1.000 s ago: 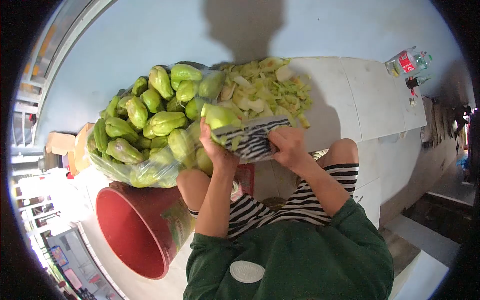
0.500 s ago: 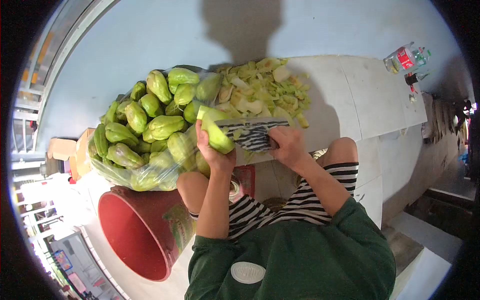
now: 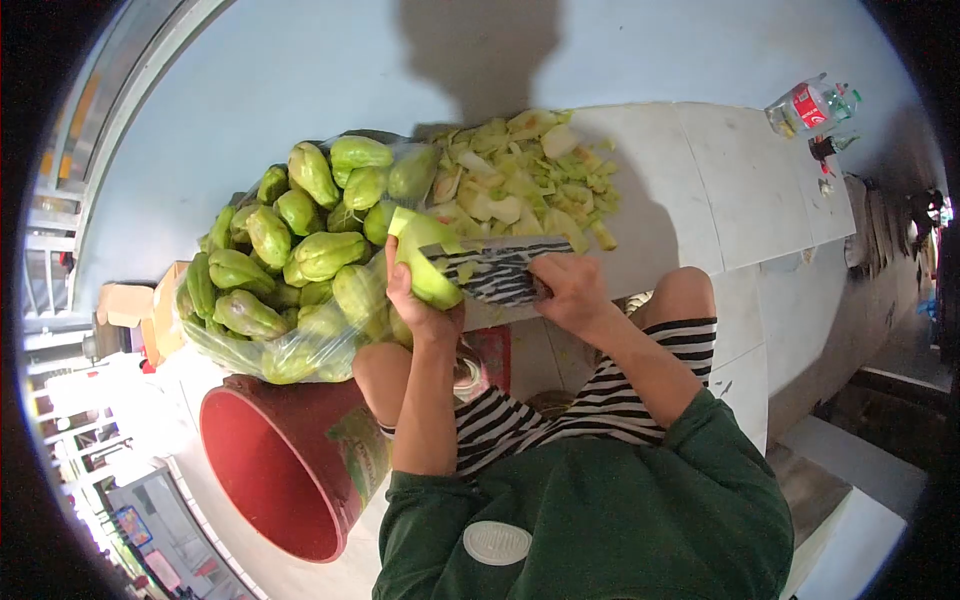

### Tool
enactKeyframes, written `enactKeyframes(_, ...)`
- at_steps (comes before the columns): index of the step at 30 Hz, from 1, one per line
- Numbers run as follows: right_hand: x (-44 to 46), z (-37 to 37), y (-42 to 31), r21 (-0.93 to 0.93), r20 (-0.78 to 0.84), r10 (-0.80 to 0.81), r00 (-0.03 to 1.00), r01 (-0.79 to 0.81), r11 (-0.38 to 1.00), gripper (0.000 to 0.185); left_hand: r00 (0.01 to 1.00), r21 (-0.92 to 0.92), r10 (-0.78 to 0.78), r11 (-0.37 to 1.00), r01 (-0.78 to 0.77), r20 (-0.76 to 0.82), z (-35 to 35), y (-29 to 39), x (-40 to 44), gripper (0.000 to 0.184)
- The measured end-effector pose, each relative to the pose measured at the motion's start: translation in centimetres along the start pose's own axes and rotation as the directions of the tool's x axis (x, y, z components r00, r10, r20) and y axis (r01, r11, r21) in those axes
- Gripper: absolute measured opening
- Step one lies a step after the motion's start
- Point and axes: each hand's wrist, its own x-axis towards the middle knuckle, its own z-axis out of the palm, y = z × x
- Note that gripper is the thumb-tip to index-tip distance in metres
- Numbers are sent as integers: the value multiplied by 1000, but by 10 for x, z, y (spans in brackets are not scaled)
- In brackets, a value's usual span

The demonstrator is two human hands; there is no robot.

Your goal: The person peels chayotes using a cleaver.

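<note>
My left hand point(image 3: 425, 312) is closed around a pale green chayote point(image 3: 418, 250) whose visible skin looks cut away. In my right hand point(image 3: 572, 290) is the handle of a broad knife point(image 3: 505, 270) with a black-and-white striped blade; its far end lies against the chayote's right side. Bits of green cling to the blade. Beyond my hands, a heap of peelings and cut pieces point(image 3: 525, 185) covers part of the tiled ledge point(image 3: 650, 150). To the left, a clear plastic bag point(image 3: 345, 345) lies open, full of whole chayotes point(image 3: 330, 255).
A red bucket point(image 3: 255, 480) lies on its side by my left knee. Behind it stands an open cardboard box point(image 3: 165, 315). Plastic bottles point(image 3: 812, 105) sit at the ledge's far right, against the blue wall point(image 3: 640, 60). A red object point(image 3: 493, 350) is between my legs.
My hands, the chayote and the knife have shifted slightly left in view. The blade stays against the chayote, and both grips are unchanged.
</note>
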Motion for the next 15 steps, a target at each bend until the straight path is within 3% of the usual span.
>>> enactKeyframes(2,8,-5,-8,1,-17,-27,999,27,1000,25,1000,5,9,1000,-9,-17,3,0,0,82)
enactKeyframes(4,11,-6,-20,28,-114,-93,989,97,995,27,986,32,-144,989,147,-88,4,3,-2,81)
enactKeyframes(5,8,-3,-15,32,-114,-87,990,91,995,27,1000,126,4,992,-2,-12,7,3,-8,80)
enactKeyframes(7,6,0,-1,99,-1,46,999,-46,994,29,1000,58,-7,998,7,-7,7,4,-7,79)
enactKeyframes(10,3,-6,0,20,77,26,997,-27,999,25,1000,-5,-2,1000,2,25,3,5,-2,78)
enactKeyframes(13,9,-13,-16,56,18,-42,999,41,998,24,997,86,-60,995,57,38,6,10,-4,81)
enactKeyframes(15,6,-7,-8,82,26,5,1000,-7,997,24,998,78,-46,996,42,42,4,8,-7,82)
